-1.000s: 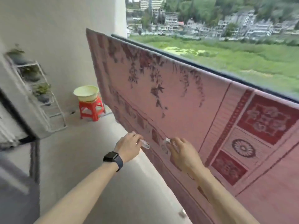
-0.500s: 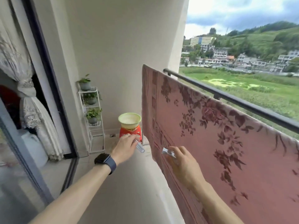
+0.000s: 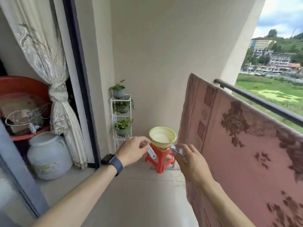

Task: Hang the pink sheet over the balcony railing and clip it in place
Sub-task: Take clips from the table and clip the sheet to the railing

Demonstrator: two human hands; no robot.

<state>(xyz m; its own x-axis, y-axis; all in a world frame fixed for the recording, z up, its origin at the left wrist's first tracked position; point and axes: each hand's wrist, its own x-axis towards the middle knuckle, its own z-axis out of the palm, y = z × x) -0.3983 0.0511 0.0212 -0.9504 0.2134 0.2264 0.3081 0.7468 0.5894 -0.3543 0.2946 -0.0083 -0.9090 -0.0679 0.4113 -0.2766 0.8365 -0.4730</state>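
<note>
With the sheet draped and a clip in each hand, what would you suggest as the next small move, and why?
Probably lift the right hand and its clip to the pink sheet where it folds over the railing near the end. The sheet hangs there with no clip visible on it, and that hand is beside it.

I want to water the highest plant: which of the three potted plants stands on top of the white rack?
The uppermost potted plant, alone above the white rack; the others sit inside it.
</note>
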